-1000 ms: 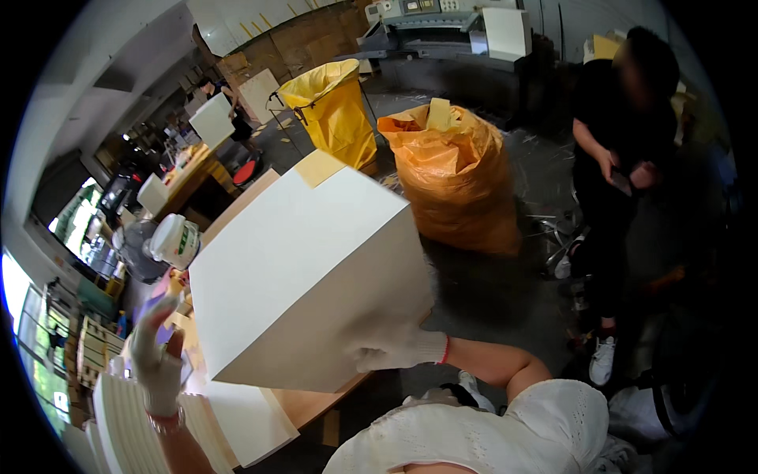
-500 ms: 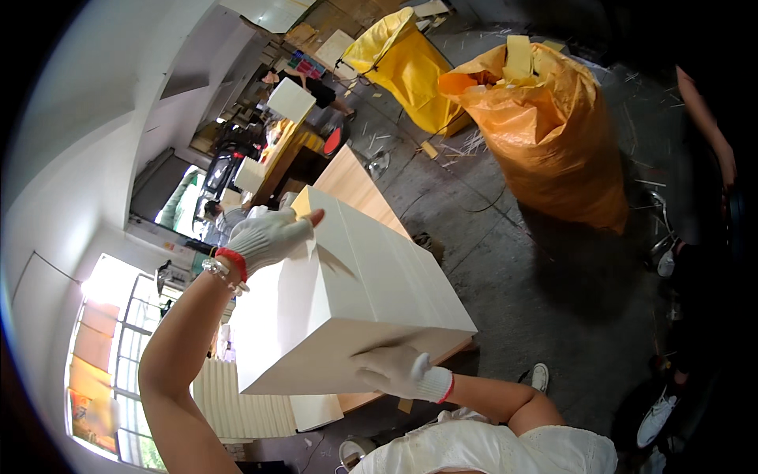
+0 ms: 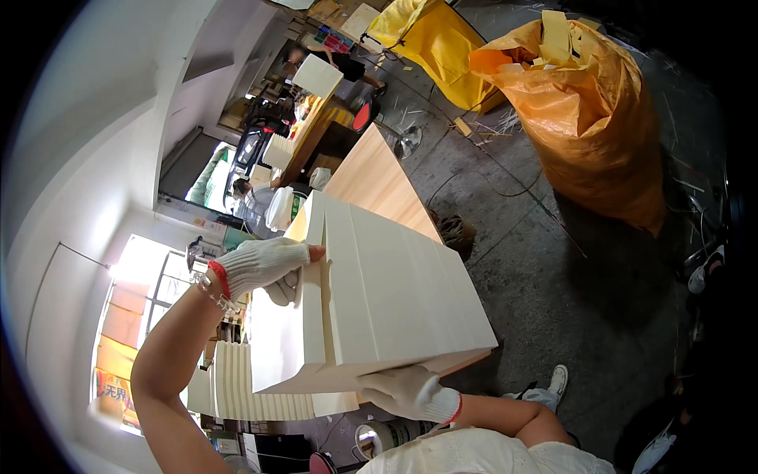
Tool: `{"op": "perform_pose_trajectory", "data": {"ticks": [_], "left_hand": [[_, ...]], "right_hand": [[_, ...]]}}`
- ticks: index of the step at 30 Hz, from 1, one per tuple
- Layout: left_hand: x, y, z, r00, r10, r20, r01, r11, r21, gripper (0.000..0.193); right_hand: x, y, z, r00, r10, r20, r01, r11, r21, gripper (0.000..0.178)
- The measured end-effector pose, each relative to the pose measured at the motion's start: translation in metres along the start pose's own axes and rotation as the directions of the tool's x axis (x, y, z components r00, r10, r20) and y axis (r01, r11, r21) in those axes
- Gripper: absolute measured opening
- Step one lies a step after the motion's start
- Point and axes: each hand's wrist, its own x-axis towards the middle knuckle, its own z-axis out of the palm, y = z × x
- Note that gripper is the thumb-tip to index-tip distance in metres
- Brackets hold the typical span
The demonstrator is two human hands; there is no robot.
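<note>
A row of white flat boxes (image 3: 403, 288) lies pressed together before me, with thin seams between them. At its left end one white box (image 3: 278, 340) stands slightly apart, a narrow gap showing along its top edge. My left hand (image 3: 264, 268), in a white knit glove with bare thumb tip, is closed on the upper edge of that end box, thumb on top and fingers curled. My right hand (image 3: 407, 391), also gloved, rests with stretched fingers against the near side of the row, low down; its fingertips are partly shaded.
A wood-grain board surface (image 3: 383, 174) extends beyond the boxes. An orange sack (image 3: 584, 118) full of offcuts and a yellow sack (image 3: 442, 55) stand far right. More stacked white pieces (image 3: 260, 379) lie left. A white bucket (image 3: 283, 209) and co-workers (image 3: 332, 59) are farther back.
A gap has opened between the end box and the others. My left hand's fingers have curled round the edge. My right hand has slid lower on the side. The whole view has shifted.
</note>
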Motion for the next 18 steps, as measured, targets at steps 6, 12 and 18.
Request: {"op": "perform_pose_trajectory", "data": {"ticks": [6,12,18], "left_hand": [[0.0001,-0.0092,-0.0014,0.999,0.046,-0.001,-0.046,0.995,-0.085,0.056],[-0.0021,-0.0072,-0.0016,0.999,0.036,-0.002,-0.036,0.993,-0.113,0.056],[-0.0059,-0.0076,-0.0009,0.999,0.031,-0.022,-0.033,0.992,-0.123,0.059]], "right_hand": [[0.0026,-0.0026,-0.0036,1.0,-0.007,0.005,0.007,1.0,0.023,0.02],[0.0038,-0.0016,-0.0052,0.999,-0.044,-0.015,0.044,0.999,0.027,0.02],[0.0032,-0.0012,-0.0052,0.999,-0.052,-0.01,0.052,0.998,0.021,0.02]]}}
